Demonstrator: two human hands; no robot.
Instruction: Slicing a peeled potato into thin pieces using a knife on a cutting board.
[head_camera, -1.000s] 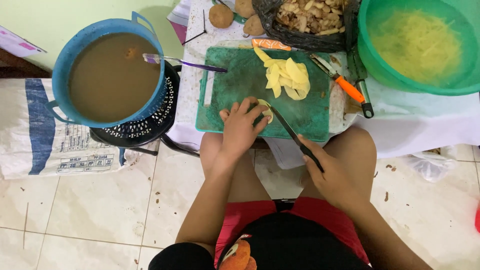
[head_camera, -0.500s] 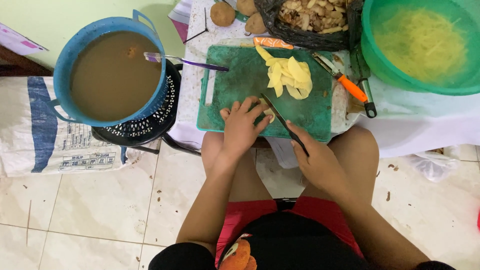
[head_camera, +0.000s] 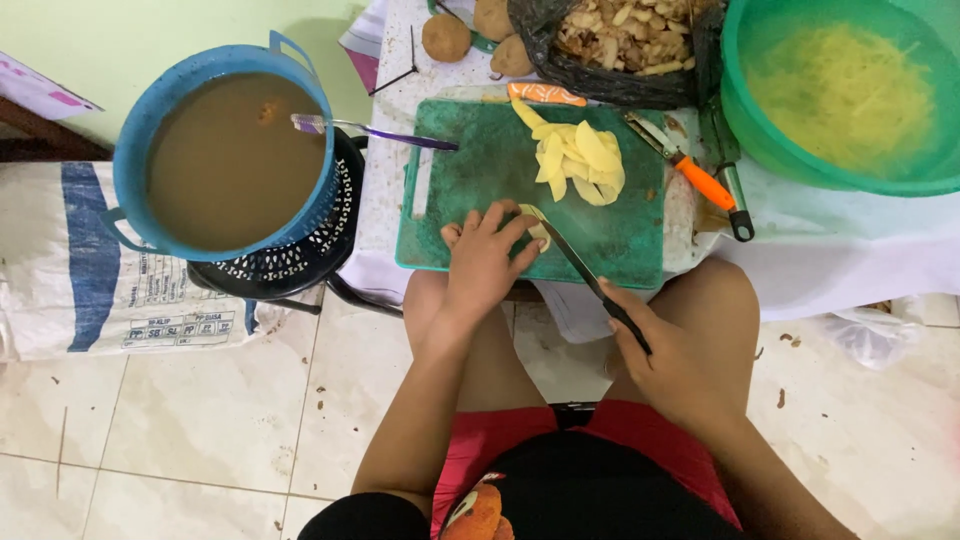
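One potato piece (head_camera: 538, 228) under cut: left hand (head_camera: 485, 262) pins it, right hand (head_camera: 672, 362) grips knife (head_camera: 583, 272); slices (head_camera: 578, 160) piled, whole potatoes (head_camera: 446, 37) left

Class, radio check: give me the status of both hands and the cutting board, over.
Left hand pins potato piece on green cutting board. Right hand grips knife, blade at potato. Slice pile clear behind.

Blue bucket (head_camera: 150, 130) of brown liquid, green basin (head_camera: 750, 130), perhaps peelings (head_camera: 625, 30).

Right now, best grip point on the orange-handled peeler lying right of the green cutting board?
Probably the orange handle of the orange-handled peeler, approached from above and the right. It lies flat and diagonal, with its metal head toward the green cutting board and the handle clear.
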